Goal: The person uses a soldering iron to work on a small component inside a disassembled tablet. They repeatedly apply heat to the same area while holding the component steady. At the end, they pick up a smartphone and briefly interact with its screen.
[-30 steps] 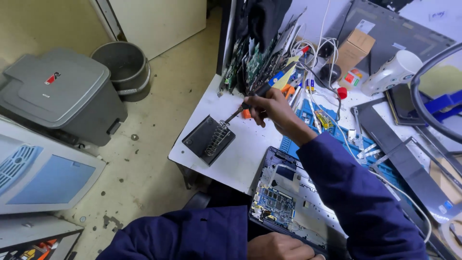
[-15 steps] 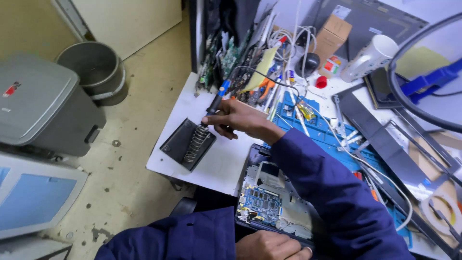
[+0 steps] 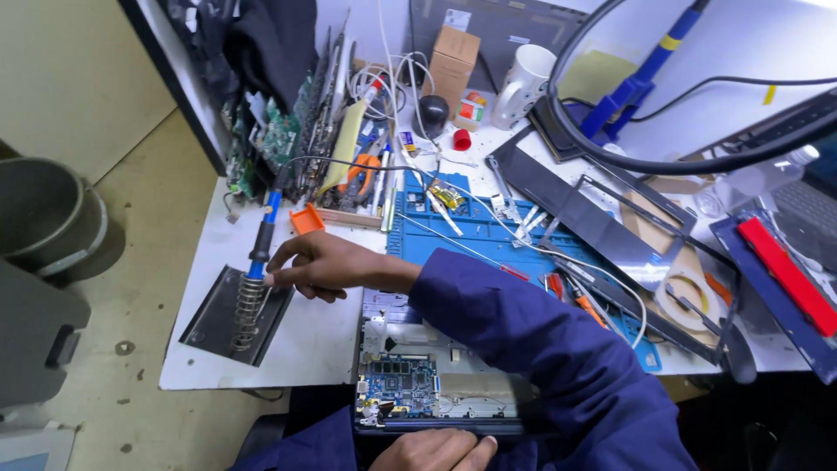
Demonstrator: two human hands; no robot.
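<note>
Right hand (image 3: 318,266) stretched toward the bench's (image 3: 305,340) left edge, fingers loosely curled, fingertips touching the iron (image 3: 260,249) at its blue-and-black grip. Iron parked tip-down in the coil of the stand (image 3: 234,314) near that left edge, seemingly so the hot end stayed off the surface. Left hand (image 3: 433,451) low at the near edge, resting flat by the opened device (image 3: 410,388), probably to steady it; holding nothing visible. Blue mat (image 3: 488,231) behind, strewn with tools.

Right hand (image 3: 327,266) beside soldering iron (image 3: 260,249)
</note>
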